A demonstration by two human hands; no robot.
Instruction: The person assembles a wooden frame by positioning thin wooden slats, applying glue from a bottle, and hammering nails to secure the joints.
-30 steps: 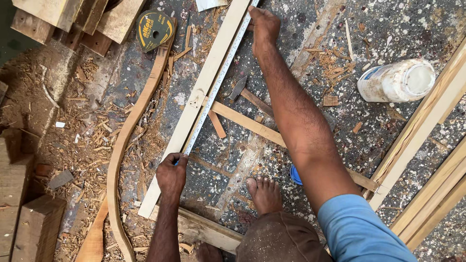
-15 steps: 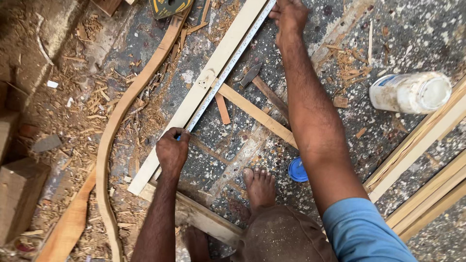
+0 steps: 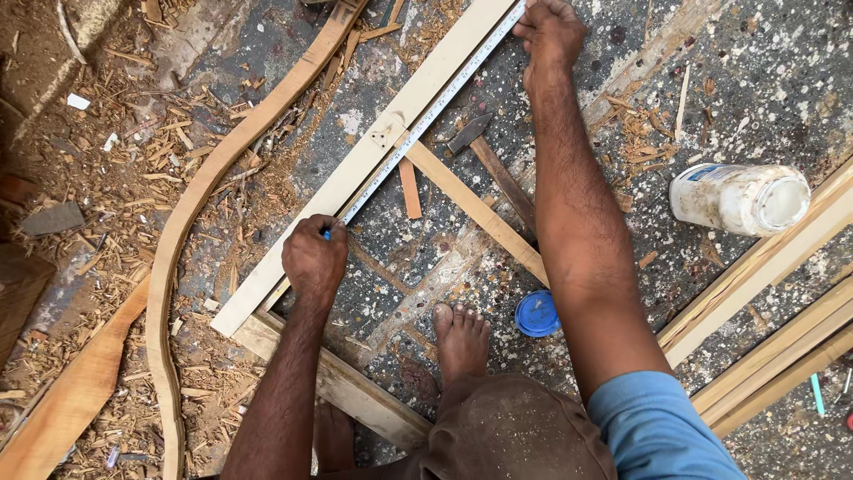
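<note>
A long pale wooden plank (image 3: 302, 227) lies diagonally on the speckled floor. A measuring tape (image 3: 426, 120) is stretched along its right edge. My left hand (image 3: 313, 258) is closed on a small blue marking tool, pressed to the tape near the plank's lower end. My right hand (image 3: 549, 31) pins the tape against the plank at the top of the view. My bare foot (image 3: 460, 340) rests on the floor between my arms.
A curved wooden strip (image 3: 200, 191) arcs on the left among wood shavings. A hammer (image 3: 489, 160) and a thin batten (image 3: 475, 209) lie under my right arm. A blue lid (image 3: 537, 314), a white plastic jar (image 3: 737, 197) and long laths (image 3: 764, 302) are on the right.
The view has shifted so the plank and hands sit further right and higher. Both hands keep their hold along the tape; the left hand stays near the lower end.
</note>
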